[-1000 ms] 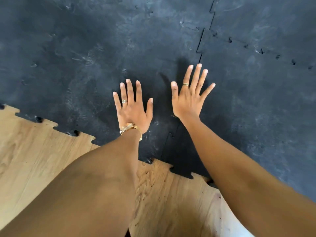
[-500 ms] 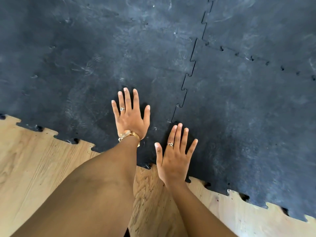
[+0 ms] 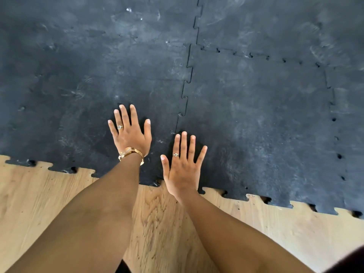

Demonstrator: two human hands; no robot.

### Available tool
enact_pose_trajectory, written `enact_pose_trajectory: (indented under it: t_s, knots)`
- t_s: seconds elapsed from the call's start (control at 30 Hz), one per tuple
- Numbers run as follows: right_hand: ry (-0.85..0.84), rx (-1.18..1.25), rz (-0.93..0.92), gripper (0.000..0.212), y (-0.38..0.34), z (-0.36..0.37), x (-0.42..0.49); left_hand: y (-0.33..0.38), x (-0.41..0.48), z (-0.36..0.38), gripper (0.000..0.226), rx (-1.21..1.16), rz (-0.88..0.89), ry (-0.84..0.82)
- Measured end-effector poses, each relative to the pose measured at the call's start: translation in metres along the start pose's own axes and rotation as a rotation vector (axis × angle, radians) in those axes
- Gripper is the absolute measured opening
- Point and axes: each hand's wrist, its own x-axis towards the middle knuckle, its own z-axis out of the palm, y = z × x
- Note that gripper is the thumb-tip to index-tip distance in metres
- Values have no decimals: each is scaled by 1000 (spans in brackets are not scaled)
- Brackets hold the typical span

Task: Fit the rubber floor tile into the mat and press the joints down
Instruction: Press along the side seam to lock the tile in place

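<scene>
Both hands lie flat, palms down, on the black rubber mat (image 3: 118,56); neither grasps anything.

Left hand (image 3: 131,134): fingers extended and moderately spread, thumb held out to the side. The palm and all the fingers rest on the mat to the left of the vertical interlocking joint (image 3: 185,91). A ring (image 3: 119,127) sits on one finger and a gold bracelet (image 3: 131,153) circles the wrist.

Right hand (image 3: 182,170): fingers extended and spread a little wider, thumb angled away to the left. The fingertips (image 3: 184,134) lie at the lower end of the joint, and the hand covers the stretch where the joint meets the mat's near edge. The heel of the hand sits at that toothed edge, close to the bare floor. A ring (image 3: 175,155) is on one finger here as well.

The rubber floor tile (image 3: 266,125) lies to the right of the joint, level with the surrounding mat. Its puzzle teeth are seated along the left joint, along a dotted seam (image 3: 256,56) on the far side and along another seam (image 3: 334,119) on the right.

The near edge of the mat ends in exposed teeth over the light wood floor (image 3: 39,194). Both forearms cross this floor from the bottom of the frame and hide part of the toothed edge. Pale scuff marks cover the rubber surface.
</scene>
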Motion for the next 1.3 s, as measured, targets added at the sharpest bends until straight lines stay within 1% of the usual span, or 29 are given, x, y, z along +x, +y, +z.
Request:
enact_pose_trajectory:
  t_s: [0.1,0.17,0.2,0.23,0.3,0.37,0.4,0.47,0.53,0.6,0.87,1.07,1.3]
  knots:
    - [-4,74,-60,65,6,-4,-3,4,2,-4,64,49,-14,-44]
    - [-18,179,-142,63,20,-9,-7,12,0,-7,64,54,-53,-64]
    - [-18,236,-141,62,33,-13,-10,19,-5,-9,64,29,-81,-55]
    - [-9,275,-94,63,50,-18,-13,29,-14,-11,64,0,-104,-30]
    - [77,243,86,64,91,-24,-17,54,-41,-11,67,-62,-86,36]
    - [137,127,250,68,133,-28,-16,89,-73,-4,71,-107,56,33]
    - [117,70,293,70,149,-30,-13,106,-88,3,73,-113,137,-3]
    - [50,-19,295,75,167,-30,-9,129,-109,14,78,-74,248,-49]
    - [22,-72,275,77,171,-29,-4,136,-112,20,81,-8,269,-60]
    - [-12,-74,285,77,169,-32,-4,134,-110,18,81,27,274,-82]
    - [-127,-62,290,78,168,-42,-2,136,-106,11,81,42,245,-184]
    - [-158,-50,295,78,171,-44,-1,140,-105,9,83,100,231,-252]
    - [-143,-42,289,78,171,-43,-3,140,-106,10,83,122,231,-262]
